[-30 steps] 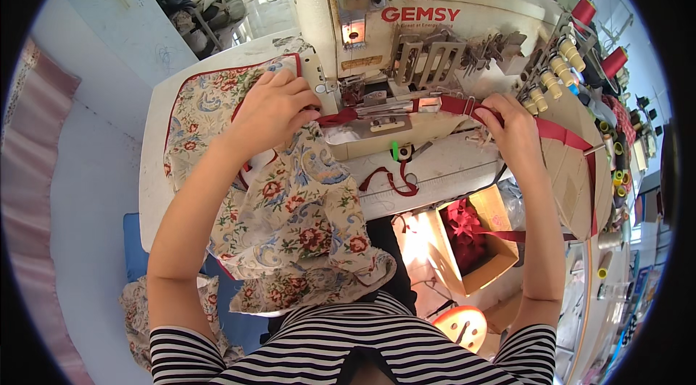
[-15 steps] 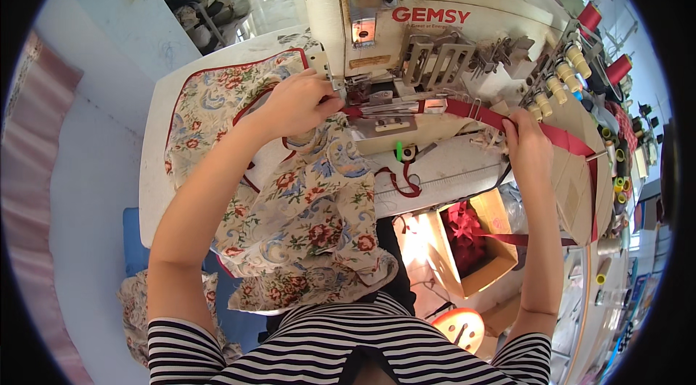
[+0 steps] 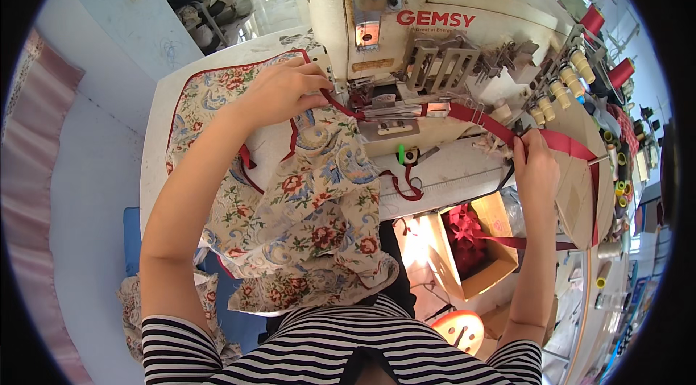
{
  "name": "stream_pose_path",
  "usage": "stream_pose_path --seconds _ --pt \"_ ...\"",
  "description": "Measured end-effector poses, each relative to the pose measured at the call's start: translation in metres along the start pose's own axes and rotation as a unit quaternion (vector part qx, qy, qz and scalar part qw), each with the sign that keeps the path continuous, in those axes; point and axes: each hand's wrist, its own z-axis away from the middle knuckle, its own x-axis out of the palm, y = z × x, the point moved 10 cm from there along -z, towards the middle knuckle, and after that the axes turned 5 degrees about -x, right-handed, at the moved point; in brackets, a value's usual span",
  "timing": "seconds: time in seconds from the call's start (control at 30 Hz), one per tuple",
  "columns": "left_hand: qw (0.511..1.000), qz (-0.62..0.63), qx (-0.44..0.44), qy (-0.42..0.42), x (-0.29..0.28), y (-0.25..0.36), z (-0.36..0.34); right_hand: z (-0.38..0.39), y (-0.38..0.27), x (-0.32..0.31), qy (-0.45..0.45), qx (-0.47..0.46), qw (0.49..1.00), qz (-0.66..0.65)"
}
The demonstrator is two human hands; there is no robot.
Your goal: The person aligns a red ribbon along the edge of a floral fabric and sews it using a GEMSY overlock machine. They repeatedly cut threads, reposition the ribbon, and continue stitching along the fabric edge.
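Note:
My left hand (image 3: 286, 91) lies at the red-bound edge of a floral fabric piece (image 3: 312, 218), fingers closed on it just left of the sewing machine's (image 3: 428, 40) needle area. A short run of red binding stretches from these fingers to the machine. Towards the right, wide red binding tape (image 3: 478, 120) passes through a metal folder (image 3: 406, 111). My right hand (image 3: 538, 160) is closed, pinching the tape beyond the folder. Something small and dark shows at its fingertips, too small to name. Much of the fabric hangs over the table's front edge towards my lap.
A tape measure (image 3: 411, 156) and a loose red strip (image 3: 406, 189) lie on the table. Below stands a cardboard box (image 3: 489, 280) of red tape. Cream thread cones (image 3: 569, 77) and red spools (image 3: 621, 71) line the right. Floral cloth (image 3: 134, 312) hangs at lower left.
My left hand has shifted slightly left and up, away from the machine, and the red binding now shows between them. My right hand has moved a little right and down along the tape.

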Motion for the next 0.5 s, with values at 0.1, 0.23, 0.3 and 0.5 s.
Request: stream_pose_path --seconds 0.1,0.23,0.3,0.5 --pt "1.000 0.006 -0.010 0.013 0.001 -0.001 0.000 0.002 0.004 0.002 -0.013 0.028 0.999 -0.011" --pt "0.996 0.025 -0.090 -0.007 0.010 -0.011 -0.006 0.006 0.000 0.000 -0.035 0.028 0.999 -0.007" --pt "0.991 0.045 -0.124 -0.031 0.012 -0.015 -0.007 0.005 -0.022 -0.017 0.017 -0.016 0.999 -0.022" --pt "0.982 0.070 -0.162 -0.064 0.018 -0.022 -0.004 0.021 -0.150 0.007 -0.006 -0.168 0.933 -0.317"
